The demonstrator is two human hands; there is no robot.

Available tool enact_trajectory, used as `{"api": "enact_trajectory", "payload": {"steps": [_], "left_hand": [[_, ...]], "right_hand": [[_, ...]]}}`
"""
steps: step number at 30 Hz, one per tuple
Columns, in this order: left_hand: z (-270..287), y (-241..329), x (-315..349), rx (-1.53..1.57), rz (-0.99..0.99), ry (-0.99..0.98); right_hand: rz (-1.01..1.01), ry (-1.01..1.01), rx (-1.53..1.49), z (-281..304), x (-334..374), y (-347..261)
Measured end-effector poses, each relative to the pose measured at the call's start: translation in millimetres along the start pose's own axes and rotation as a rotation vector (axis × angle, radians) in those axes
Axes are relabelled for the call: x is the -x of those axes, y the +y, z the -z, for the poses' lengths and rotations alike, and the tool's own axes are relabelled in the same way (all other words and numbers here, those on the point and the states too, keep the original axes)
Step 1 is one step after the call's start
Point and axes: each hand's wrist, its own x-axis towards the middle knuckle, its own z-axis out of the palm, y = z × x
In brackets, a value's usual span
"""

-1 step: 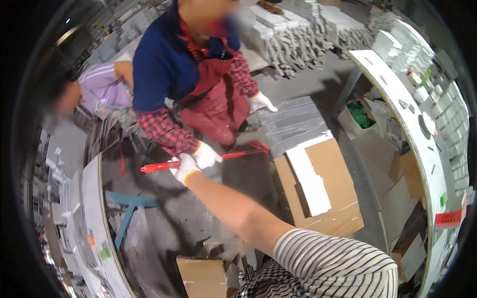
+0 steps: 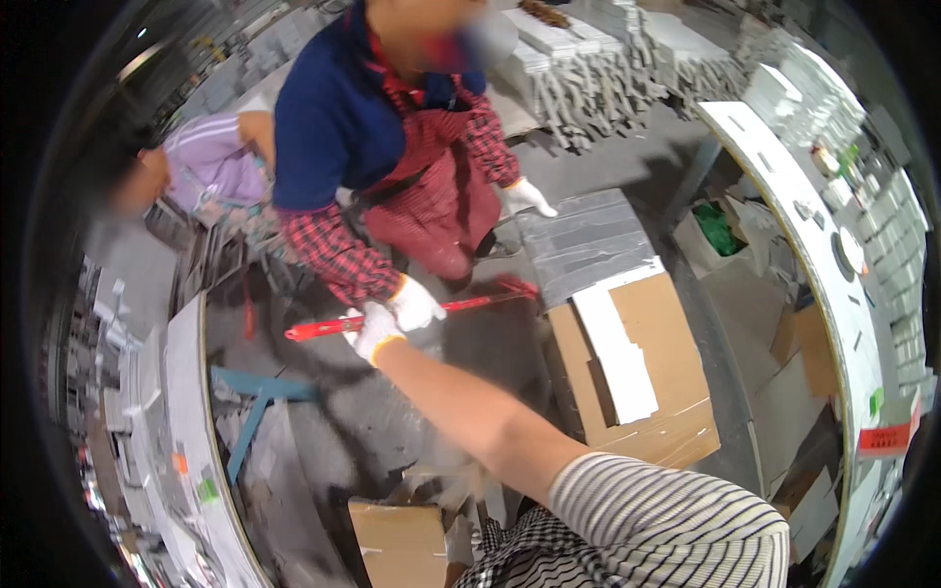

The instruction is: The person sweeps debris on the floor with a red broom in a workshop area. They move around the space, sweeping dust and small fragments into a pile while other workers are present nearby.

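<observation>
My right hand (image 2: 375, 333), in a white glove, reaches out to the upper left with its fingers closed round a long, thin red pole (image 2: 319, 328). The pole slants across above the floor. Its far right end is a wider, blurred red part beside a carton, and its kind is unclear. Right beside my hand, a co-worker's white-gloved hand (image 2: 417, 304) is also at the pole. The co-worker's other gloved hand (image 2: 532, 198) is over the edge of a grey-taped stack (image 2: 588, 240). My left hand is out of view.
A brown carton (image 2: 676, 353) with a white sheet (image 2: 616, 358) lies right of centre. White worktables (image 2: 774, 176) curve along the right, and another (image 2: 191, 392) along the left. A blue metal leg (image 2: 253, 431) stands at lower left. A second person (image 2: 216, 162) is behind the co-worker.
The whole view has shifted slightly, with the scene a little further right. My right hand and the co-worker's hand keep their places at the red pole.
</observation>
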Motion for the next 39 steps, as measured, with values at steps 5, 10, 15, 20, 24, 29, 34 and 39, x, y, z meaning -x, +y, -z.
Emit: {"api": "enact_trajectory", "payload": {"steps": [5,10,15,20,24,29,34,39], "left_hand": [[-0.3,5.6,6.7,0.088,-0.007,-0.063],[10.3,8.3,8.8,-0.143,-0.485,-0.077],[3.1,15.6,-34.3,0.558,-0.057,-0.484],[-49.1,45.2,-25.9,-0.181,-0.321,-0.285],[-69.3,89.1,32.6,-0.349,-0.341,-0.322],[-97.6,48.1,3.6,-0.308,-0.62,-0.359],[-116.6,38.7,53.0,0.148,-0.256,-0.808],[-144.8,39.0,135.7,0.384,0.096,-0.868]], "right_hand": [[-0.14,-0.016,0.238,68.0,63.2,4.8],[-0.286,-0.008,0.29,102.8,176.0,-58.7],[-0.25,0.006,0.443,142.1,288.9,-130.5],[-0.158,0.082,0.795,224.3,350.6,-233.3],[-0.057,0.06,1.143,255.7,372.8,-235.0],[0.057,0.03,1.217,273.7,415.1,-183.8],[0.118,0.021,1.527,343.4,472.7,-184.2],[-0.051,0.072,1.581,360.6,635.0,-197.4]]}}
